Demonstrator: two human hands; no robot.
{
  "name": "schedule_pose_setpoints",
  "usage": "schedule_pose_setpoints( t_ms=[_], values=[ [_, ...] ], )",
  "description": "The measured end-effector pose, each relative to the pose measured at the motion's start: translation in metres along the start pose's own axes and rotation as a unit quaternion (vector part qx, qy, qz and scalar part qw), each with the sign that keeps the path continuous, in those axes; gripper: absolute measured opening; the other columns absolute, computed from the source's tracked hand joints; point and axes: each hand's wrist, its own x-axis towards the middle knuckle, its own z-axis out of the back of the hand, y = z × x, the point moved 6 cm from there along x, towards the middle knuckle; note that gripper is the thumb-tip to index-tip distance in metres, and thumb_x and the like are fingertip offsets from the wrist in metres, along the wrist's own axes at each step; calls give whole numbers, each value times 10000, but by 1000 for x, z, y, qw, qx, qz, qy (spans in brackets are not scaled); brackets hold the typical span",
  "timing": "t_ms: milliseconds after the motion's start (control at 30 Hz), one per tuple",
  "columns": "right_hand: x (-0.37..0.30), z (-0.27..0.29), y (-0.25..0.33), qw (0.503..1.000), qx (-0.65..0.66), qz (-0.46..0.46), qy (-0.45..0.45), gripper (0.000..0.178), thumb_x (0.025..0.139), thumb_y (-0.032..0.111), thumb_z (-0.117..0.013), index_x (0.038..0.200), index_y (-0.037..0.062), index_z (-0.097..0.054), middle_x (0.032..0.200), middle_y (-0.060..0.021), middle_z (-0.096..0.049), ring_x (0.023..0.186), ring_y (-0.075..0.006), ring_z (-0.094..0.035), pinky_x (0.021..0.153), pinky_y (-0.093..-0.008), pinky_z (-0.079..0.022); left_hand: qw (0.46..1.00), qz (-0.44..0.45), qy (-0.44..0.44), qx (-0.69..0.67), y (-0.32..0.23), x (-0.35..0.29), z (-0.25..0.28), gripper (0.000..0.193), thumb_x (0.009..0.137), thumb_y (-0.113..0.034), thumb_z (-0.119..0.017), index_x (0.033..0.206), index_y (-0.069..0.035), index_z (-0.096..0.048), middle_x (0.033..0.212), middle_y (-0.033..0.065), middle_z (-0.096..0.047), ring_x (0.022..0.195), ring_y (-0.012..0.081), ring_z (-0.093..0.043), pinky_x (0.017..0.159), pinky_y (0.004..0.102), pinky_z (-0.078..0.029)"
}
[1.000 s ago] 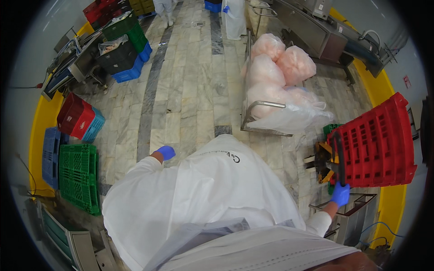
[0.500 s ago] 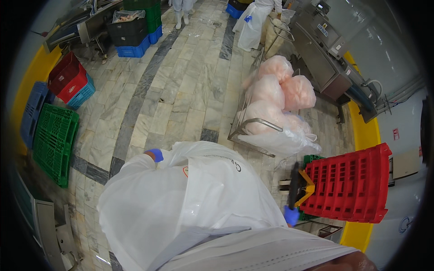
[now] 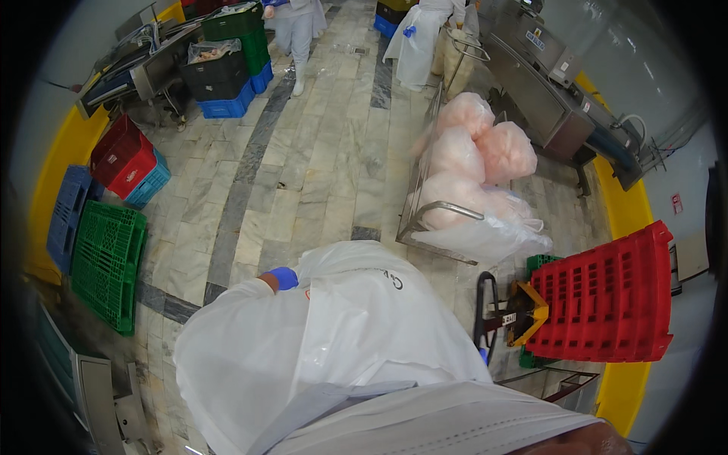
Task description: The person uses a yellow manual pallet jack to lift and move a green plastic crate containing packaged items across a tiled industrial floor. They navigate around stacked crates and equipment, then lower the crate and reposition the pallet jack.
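Note:
My left hand (image 3: 285,278), in a blue glove, hangs beside the white apron (image 3: 379,326) on my body, and its fingers are not clear. Most of my right hand (image 3: 484,355) is hidden behind the apron; a sliver of blue glove shows at the black loop handle (image 3: 479,307) of a pallet jack, gripping its near side. The yellow body of the pallet jack (image 3: 531,312) stands against a tall stack of red crates (image 3: 607,296) at my right. Beneath the crates a green pallet (image 3: 540,265) shows in part.
Ahead right, a metal cart (image 3: 436,206) carries several pinkish filled bags (image 3: 453,155). Green pallet (image 3: 110,262), blue pallet (image 3: 68,216) and red crate (image 3: 125,159) line the left. Stacked bins (image 3: 216,76), two people (image 3: 296,30) (image 3: 417,42) and steel machinery (image 3: 542,102) stand farther off.
The pallet jack's black handle has swung and now shows its open loop, while less of my right hand is visible. A person at the far left has walked nearer. The view has shifted slightly.

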Motion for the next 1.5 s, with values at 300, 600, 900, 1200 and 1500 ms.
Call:
schedule_pose_setpoints(
  t_ms=[300, 600, 900, 1200, 1500],
  values=[
    [122, 99, -67, 986, 149, 10, 80, 496, 811, 399, -860, 1064, -17, -764, 985, -231, -787, 908, -406, -766, 799, -520, -569, 982, 92, 126, 103, 35, -38, 2, 305, 948, -327, -633, 1104, -148, -825, 1172, 179, -782, 1079, 389, -741, 913, 496, -572],
    [46, 111, -14, 987, -24, 21, -156, 350, 889, 377, -739, 958, 35, -712, 950, -224, -753, 853, -430, -734, 753, -551, -568, 986, -2, 47, 157, 12, 2, 57, 378, 998, -356, -563, 1095, -95, -818, 1195, 170, -782, 1120, 406, -727, 955, 499, -575],
    [34, -47, -32, 955, 136, 33, 261, 567, 870, 498, -788, 1071, -31, -758, 917, -223, -777, 841, -355, -765, 766, -491, -563, 994, 25, 108, 12, 17, 24, -22, 410, 976, -403, -605, 1171, -102, -804, 1153, 209, -783, 1069, 431, -737, 957, 510, -569],
    [124, 221, -61, 992, 66, -1, -106, 525, 902, 506, -765, 1121, 32, -712, 1094, -249, -756, 1009, -482, -709, 862, -563, -548, 981, 122, 137, 56, 42, -13, 42, 428, 958, -425, -632, 1190, -107, -802, 1157, 218, -783, 1077, 437, -740, 948, 511, -573],
    [-38, -50, 11, 948, 47, 2, 316, 685, 840, 561, -809, 1244, 14, -720, 1271, -249, -740, 1182, -414, -716, 1006, -519, -553, 991, -15, 100, -85, -24, 31, 9, 433, 938, -423, -663, 1204, -109, -797, 1188, 206, -778, 1114, 422, -733, 957, 500, -572]
  ],
)
